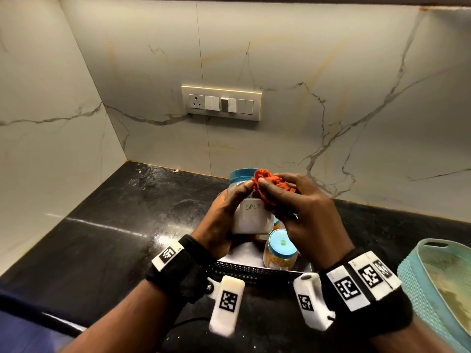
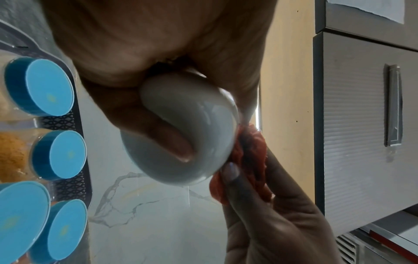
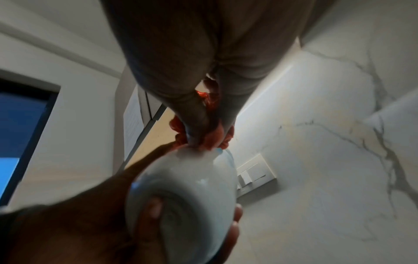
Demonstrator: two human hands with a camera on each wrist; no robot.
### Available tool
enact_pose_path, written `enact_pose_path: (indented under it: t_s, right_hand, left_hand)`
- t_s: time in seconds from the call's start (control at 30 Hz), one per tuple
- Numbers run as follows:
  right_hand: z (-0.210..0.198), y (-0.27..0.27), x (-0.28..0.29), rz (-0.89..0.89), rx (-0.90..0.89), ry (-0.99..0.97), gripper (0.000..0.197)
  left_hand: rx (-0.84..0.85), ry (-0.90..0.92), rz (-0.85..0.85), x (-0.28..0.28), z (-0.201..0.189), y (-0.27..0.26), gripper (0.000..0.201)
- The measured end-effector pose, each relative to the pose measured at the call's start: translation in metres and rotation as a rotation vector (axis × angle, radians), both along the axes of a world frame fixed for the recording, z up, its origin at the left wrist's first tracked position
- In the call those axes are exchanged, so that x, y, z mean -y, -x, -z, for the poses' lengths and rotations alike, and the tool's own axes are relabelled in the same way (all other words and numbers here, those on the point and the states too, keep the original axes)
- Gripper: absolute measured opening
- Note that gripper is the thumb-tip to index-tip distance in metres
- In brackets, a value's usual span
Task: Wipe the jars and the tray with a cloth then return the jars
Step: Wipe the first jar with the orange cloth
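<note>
Above the tray [image 1: 254, 272], salt jar [image 1: 252, 217] of white grains.

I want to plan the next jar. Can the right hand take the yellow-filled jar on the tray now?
Probably not yet. The right hand grips the orange cloth against the salt jar. The yellow-filled jar stands uncovered just below on the tray, so only that grip blocks it.

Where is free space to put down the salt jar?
Bare black counter lies left of the tray, up to the corner wall. The tray is crowded with blue-lidded jars on its right; the teal basket blocks the far right.
</note>
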State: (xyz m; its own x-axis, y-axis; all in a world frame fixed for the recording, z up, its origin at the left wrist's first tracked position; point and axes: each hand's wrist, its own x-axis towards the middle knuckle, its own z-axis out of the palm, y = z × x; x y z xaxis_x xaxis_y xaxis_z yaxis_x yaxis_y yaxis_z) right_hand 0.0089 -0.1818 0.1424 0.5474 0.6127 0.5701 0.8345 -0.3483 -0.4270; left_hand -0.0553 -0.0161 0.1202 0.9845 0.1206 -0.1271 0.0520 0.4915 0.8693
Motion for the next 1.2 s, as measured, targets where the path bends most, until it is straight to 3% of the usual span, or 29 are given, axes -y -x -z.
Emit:
enact_pose_path:
  t_s: [0.13, 0.23, 0.37, 0.5, 0.57, 0.73, 0.8, 0.9, 0.97, 1.03, 1.13, 1.2]
  right_hand:
    - [-0.004, -0.005, 0.001, 0.035, 0.120, -0.014, 0.038]
    - [-0.004, -0.012, 0.001, 0.011, 0.154, 0.005, 0.037]
    - [-0.005, -0.010, -0.002, -0.049, 0.079, -0.059, 0.038]
    - [0.004, 0.013, -0.005, -0.128, 0.221, -0.050, 0.029]
    - [0.008, 0.017, -0.004, -0.173, 0.281, 0.001, 0.027]
    - [-0.009, -0.016, -0.008, -0.038, 0.085, -0.139, 0.024]
    - [-0.010, -0.012, -0.012, -0.028, 0.107, -0.165, 0.025]
    - [0.000, 0.013, -0.010, -0.171, 0.171, -0.144, 0.024]
    - [0.005, 0.014, -0.005, -0.237, 0.158, -0.119, 0.023]
    - [0.001, 0.000, -0.005, -0.197, 0.082, -0.137, 0.023]
    - [-0.011, -0.023, -0.011, -0.062, -0.049, -0.235, 0.025]
    - [-0.012, -0.026, -0.014, -0.032, -0.088, -0.268, 0.028]
  left_hand:
    - [-0.014, -0.036, 0.004, 0.001, -0.002, 0.001, 0.030]
    - [-0.016, -0.017, -0.008, 0.002, -0.004, 0.001, 0.029]
    - [-0.012, -0.017, -0.026, 0.001, -0.006, -0.002, 0.047]
    - [-0.013, 0.113, 0.009, -0.003, -0.004, -0.005, 0.051]
    - [-0.006, 0.092, -0.002, -0.005, 0.001, -0.005, 0.058]
    - [0.040, 0.054, -0.021, -0.003, 0.006, -0.006, 0.029]
    - [0.052, 0.052, -0.020, -0.004, 0.001, -0.007, 0.041]
    - [0.031, 0.096, 0.000, -0.013, -0.001, -0.008, 0.082]
    - [0.019, 0.085, -0.001, -0.018, 0.004, -0.008, 0.098]
    - [0.012, 0.081, -0.016, -0.017, 0.006, -0.007, 0.095]
    - [0.009, 0.100, -0.042, -0.009, 0.002, -0.007, 0.063]
    - [0.010, 0.117, -0.030, -0.007, -0.004, -0.006, 0.067]
